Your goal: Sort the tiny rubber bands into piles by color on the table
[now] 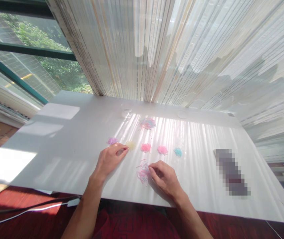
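Note:
My left hand (pixel 110 159) is pinched, thumb and forefinger tips together at the edge of a small pale yellow pile (pixel 131 145). What those tips hold, if anything, is too small to see. Beside its knuckles lies a purple pile (pixel 112 141). My right hand (pixel 165 177) has its thumb and forefinger closed at the right edge of a loose mixed pile (pixel 143 173) of thin pink, lilac and pale strands that look like small elastic bands. Whether a band is between them cannot be made out. Along the same row are a coral-red pile (pixel 146 147), a pink pile (pixel 162 150) and a blue pile (pixel 178 152).
Farther back is another mixed-colour pile (pixel 147 123), with a clear round container (pixel 127 114) behind it and a clear ring-shaped thing (pixel 181 115) to the right. A pixelated dark object (pixel 231 172) lies at right on the white table (pixel 82 132). A striped curtain (pixel 142 49) hangs behind.

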Action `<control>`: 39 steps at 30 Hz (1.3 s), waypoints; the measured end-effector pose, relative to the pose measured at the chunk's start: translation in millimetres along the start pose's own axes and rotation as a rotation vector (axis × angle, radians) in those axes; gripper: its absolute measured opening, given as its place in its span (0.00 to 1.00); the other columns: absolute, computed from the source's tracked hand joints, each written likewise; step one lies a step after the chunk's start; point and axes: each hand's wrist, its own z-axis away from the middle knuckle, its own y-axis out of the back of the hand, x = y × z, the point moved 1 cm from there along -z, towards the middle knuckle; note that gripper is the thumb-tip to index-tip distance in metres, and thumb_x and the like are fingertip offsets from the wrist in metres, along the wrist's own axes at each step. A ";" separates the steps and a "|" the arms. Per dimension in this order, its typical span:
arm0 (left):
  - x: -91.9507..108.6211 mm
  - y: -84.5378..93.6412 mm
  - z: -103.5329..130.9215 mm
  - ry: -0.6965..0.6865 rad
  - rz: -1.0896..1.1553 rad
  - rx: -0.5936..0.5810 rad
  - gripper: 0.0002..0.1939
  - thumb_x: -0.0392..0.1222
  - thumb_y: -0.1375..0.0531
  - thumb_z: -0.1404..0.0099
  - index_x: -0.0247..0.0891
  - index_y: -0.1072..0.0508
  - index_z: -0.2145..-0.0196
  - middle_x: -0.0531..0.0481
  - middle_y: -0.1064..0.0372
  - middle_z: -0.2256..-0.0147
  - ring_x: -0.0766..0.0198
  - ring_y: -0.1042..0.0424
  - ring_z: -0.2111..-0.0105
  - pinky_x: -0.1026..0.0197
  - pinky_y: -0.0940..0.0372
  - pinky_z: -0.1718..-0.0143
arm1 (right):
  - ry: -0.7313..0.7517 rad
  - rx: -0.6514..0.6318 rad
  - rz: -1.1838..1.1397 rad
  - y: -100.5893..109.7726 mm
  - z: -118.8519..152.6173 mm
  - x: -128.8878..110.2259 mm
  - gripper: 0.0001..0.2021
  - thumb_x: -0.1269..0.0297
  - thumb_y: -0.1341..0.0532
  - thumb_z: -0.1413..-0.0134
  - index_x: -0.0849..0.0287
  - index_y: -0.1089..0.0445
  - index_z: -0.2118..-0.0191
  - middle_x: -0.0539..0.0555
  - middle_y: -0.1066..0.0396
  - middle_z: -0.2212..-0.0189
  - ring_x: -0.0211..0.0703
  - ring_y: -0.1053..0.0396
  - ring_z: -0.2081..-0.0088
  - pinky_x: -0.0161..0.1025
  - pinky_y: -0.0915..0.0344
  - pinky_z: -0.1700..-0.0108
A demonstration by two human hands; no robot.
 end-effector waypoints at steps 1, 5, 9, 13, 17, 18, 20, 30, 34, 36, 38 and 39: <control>-0.8 -0.6 0.1 0.000 -0.003 0.010 0.10 0.47 0.39 0.31 0.44 0.18 0.62 0.53 0.18 0.64 0.65 0.28 0.74 0.63 0.33 0.67 | -0.002 -0.002 0.000 0.0 0.0 -0.1 0.07 0.67 0.41 0.32 0.55 0.26 0.63 0.50 0.27 0.73 0.39 0.30 0.73 0.35 0.32 0.69; -3.7 -2.7 0.3 0.003 -0.015 0.052 0.10 0.48 0.38 0.31 0.44 0.18 0.60 0.53 0.18 0.65 0.65 0.30 0.76 0.63 0.34 0.69 | -0.017 -0.013 -0.003 0.6 0.0 -0.7 0.08 0.67 0.41 0.32 0.55 0.26 0.63 0.51 0.26 0.73 0.40 0.29 0.73 0.35 0.31 0.68; -6.5 -4.0 1.5 0.007 -0.014 0.084 0.10 0.48 0.38 0.30 0.43 0.18 0.61 0.53 0.19 0.67 0.66 0.31 0.76 0.64 0.35 0.69 | -0.020 -0.012 -0.006 1.5 -0.3 -1.0 0.07 0.67 0.41 0.33 0.55 0.26 0.63 0.51 0.26 0.72 0.40 0.29 0.72 0.36 0.30 0.67; -6.6 -2.9 4.2 0.009 0.000 0.122 0.10 0.47 0.39 0.29 0.42 0.18 0.60 0.53 0.19 0.66 0.66 0.33 0.77 0.63 0.35 0.69 | -0.023 0.000 -0.017 1.5 -0.2 -0.1 0.07 0.68 0.41 0.33 0.55 0.26 0.63 0.51 0.26 0.72 0.39 0.29 0.72 0.35 0.30 0.67; 3.7 0.1 11.9 -0.026 0.038 0.094 0.10 0.46 0.40 0.28 0.43 0.19 0.60 0.52 0.19 0.62 0.67 0.32 0.76 0.64 0.34 0.67 | -0.034 0.018 -0.029 1.3 0.2 1.1 0.07 0.67 0.41 0.33 0.55 0.25 0.62 0.50 0.25 0.72 0.39 0.29 0.73 0.35 0.31 0.69; 8.0 0.4 14.9 -0.043 0.053 0.064 0.09 0.46 0.40 0.28 0.43 0.19 0.60 0.53 0.19 0.62 0.67 0.32 0.76 0.64 0.34 0.67 | -0.043 0.023 -0.029 1.3 0.2 1.4 0.07 0.67 0.41 0.33 0.55 0.25 0.62 0.51 0.25 0.72 0.39 0.29 0.73 0.35 0.31 0.69; 17.9 -0.6 21.7 -0.094 0.099 -0.041 0.09 0.45 0.40 0.27 0.44 0.20 0.59 0.54 0.19 0.62 0.68 0.30 0.76 0.64 0.34 0.68 | -0.061 0.040 -0.027 1.8 0.1 1.7 0.07 0.68 0.41 0.34 0.55 0.25 0.62 0.51 0.24 0.71 0.39 0.29 0.73 0.36 0.30 0.68; 47.1 -28.0 40.5 -0.328 0.063 -0.206 0.10 0.38 0.34 0.33 0.42 0.21 0.54 0.49 0.23 0.62 0.58 0.24 0.63 0.55 0.36 0.61 | -0.084 0.099 -0.047 3.5 -0.8 2.0 0.09 0.69 0.42 0.35 0.56 0.24 0.60 0.52 0.24 0.70 0.39 0.30 0.73 0.36 0.30 0.68; 48.9 -36.2 39.0 -0.323 0.049 -0.207 0.07 0.35 0.35 0.32 0.42 0.20 0.56 0.49 0.23 0.63 0.59 0.25 0.65 0.56 0.36 0.61 | -0.091 0.115 -0.053 5.1 0.5 3.1 0.09 0.68 0.42 0.35 0.56 0.23 0.59 0.51 0.24 0.70 0.39 0.30 0.73 0.36 0.30 0.68; 49.4 -37.2 39.1 -0.323 0.057 -0.202 0.07 0.34 0.35 0.33 0.41 0.20 0.58 0.50 0.23 0.63 0.59 0.25 0.65 0.56 0.37 0.61 | -0.101 0.118 -0.060 5.6 0.9 3.6 0.09 0.68 0.42 0.35 0.56 0.23 0.59 0.51 0.24 0.70 0.39 0.29 0.72 0.36 0.30 0.68; 49.6 -36.3 39.6 -0.319 0.071 -0.197 0.06 0.33 0.35 0.33 0.41 0.20 0.59 0.50 0.22 0.64 0.59 0.25 0.66 0.56 0.36 0.62 | -0.100 0.116 -0.064 5.6 0.7 3.6 0.09 0.68 0.42 0.35 0.56 0.23 0.59 0.51 0.23 0.70 0.39 0.29 0.73 0.36 0.30 0.68; 49.6 -35.3 39.9 -0.316 0.081 -0.196 0.06 0.33 0.35 0.32 0.41 0.20 0.59 0.50 0.22 0.64 0.59 0.25 0.66 0.56 0.36 0.62 | -0.095 0.113 -0.066 5.5 0.5 3.3 0.09 0.68 0.42 0.35 0.56 0.23 0.60 0.52 0.23 0.70 0.39 0.29 0.73 0.36 0.30 0.68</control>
